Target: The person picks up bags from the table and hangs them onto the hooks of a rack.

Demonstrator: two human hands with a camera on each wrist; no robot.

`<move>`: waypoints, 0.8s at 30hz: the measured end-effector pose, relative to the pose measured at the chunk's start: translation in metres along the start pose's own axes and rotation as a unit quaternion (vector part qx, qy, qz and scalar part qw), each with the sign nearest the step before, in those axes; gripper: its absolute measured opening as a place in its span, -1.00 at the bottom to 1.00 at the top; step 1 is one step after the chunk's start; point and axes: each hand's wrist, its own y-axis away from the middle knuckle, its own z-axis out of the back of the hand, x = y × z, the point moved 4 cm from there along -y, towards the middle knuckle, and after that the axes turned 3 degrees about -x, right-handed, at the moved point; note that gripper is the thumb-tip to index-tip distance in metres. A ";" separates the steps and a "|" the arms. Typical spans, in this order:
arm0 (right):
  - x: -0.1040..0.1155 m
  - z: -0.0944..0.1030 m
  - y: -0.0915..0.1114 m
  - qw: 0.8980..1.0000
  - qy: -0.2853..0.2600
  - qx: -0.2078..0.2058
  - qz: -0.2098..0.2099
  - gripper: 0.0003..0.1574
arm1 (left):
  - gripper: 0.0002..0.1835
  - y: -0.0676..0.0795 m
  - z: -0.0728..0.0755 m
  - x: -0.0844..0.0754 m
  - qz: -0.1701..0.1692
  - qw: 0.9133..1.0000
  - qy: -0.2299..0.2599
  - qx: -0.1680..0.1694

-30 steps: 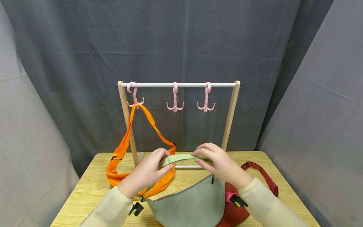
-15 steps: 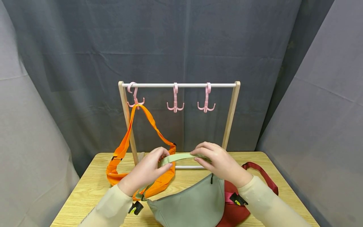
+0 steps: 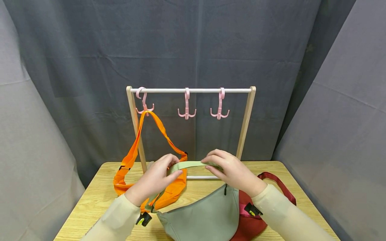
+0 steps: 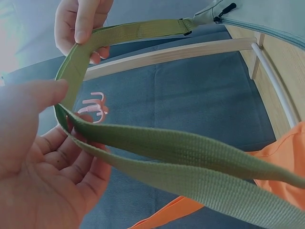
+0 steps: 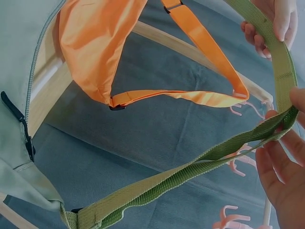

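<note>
A green webbing strap [image 3: 190, 164] stretches between my two hands, above the sage-green crossbody bag [image 3: 202, 216] it belongs to. My left hand [image 3: 157, 180] pinches the strap between thumb and fingers; the left wrist view shows the strap's doubled length [image 4: 157, 148] trailing from that grip. On the other side my right hand [image 3: 230, 171] pinches the strap too, thumb against fingers, seen close in the right wrist view. The bag's body hangs low in front of me, its black zipper pull [image 5: 14, 107] near the right end. Its lower edge is cut off in the head view.
A rack with wooden posts [image 3: 245, 122] and a white top bar [image 3: 202, 90] carries three pink hooks, including the middle one [image 3: 186, 105]. An orange bag [image 3: 173, 192] hangs by its strap from the left hook. A dark red bag [image 3: 251, 229] lies partly behind the green one.
Both hands have risen very slightly with the strap, and the right hand has shifted a touch left. The grips stay the same.
</note>
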 end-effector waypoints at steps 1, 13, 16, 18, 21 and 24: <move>0.000 0.000 0.000 1.000 0.000 -0.001 0.000 -0.70 | -0.78 0.000 0.000 0.000 -0.002 1.000 -0.001 -0.002; -0.003 -0.001 -0.005 1.000 0.016 0.013 -0.019 -0.75 | -0.72 -0.003 0.006 -0.002 -0.026 0.999 -0.016 -0.024; -0.004 -0.002 -0.005 1.000 0.020 0.013 -0.019 -0.74 | -0.75 -0.004 0.007 -0.002 -0.030 0.999 -0.018 -0.026; -0.004 -0.002 -0.006 1.000 0.021 0.010 -0.016 -0.72 | -0.77 -0.005 0.007 -0.002 -0.034 0.999 -0.019 -0.029; -0.005 -0.003 -0.007 1.000 0.023 0.004 -0.014 -0.70 | -0.81 -0.005 0.008 -0.002 -0.040 0.998 -0.021 -0.035; -0.005 -0.003 -0.007 1.000 0.025 0.002 -0.015 -0.68 | -0.83 -0.005 0.009 -0.002 -0.043 0.998 -0.021 -0.039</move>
